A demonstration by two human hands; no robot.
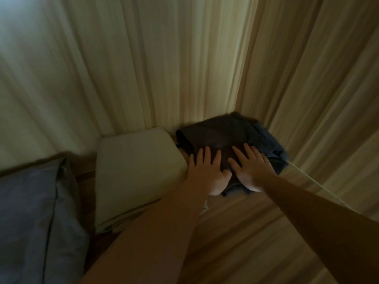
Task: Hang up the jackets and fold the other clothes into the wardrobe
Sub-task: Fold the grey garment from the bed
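A folded dark navy garment (229,136) lies in the back right corner of a wooden wardrobe shelf (235,232). My left hand (209,171) rests flat on its near left part, fingers spread. Beside it, my right hand (251,167) lies flat on the near right part, fingers also apart. Both palms press down on the cloth and neither hand grips it. The near edge of the garment is partly hidden under my hands.
A folded cream-white stack (135,173) sits directly left of the dark garment, touching it. Further left lies a blue-grey cushion or bag (30,212). Wooden wardrobe walls (164,68) close in behind and on the right (328,99).
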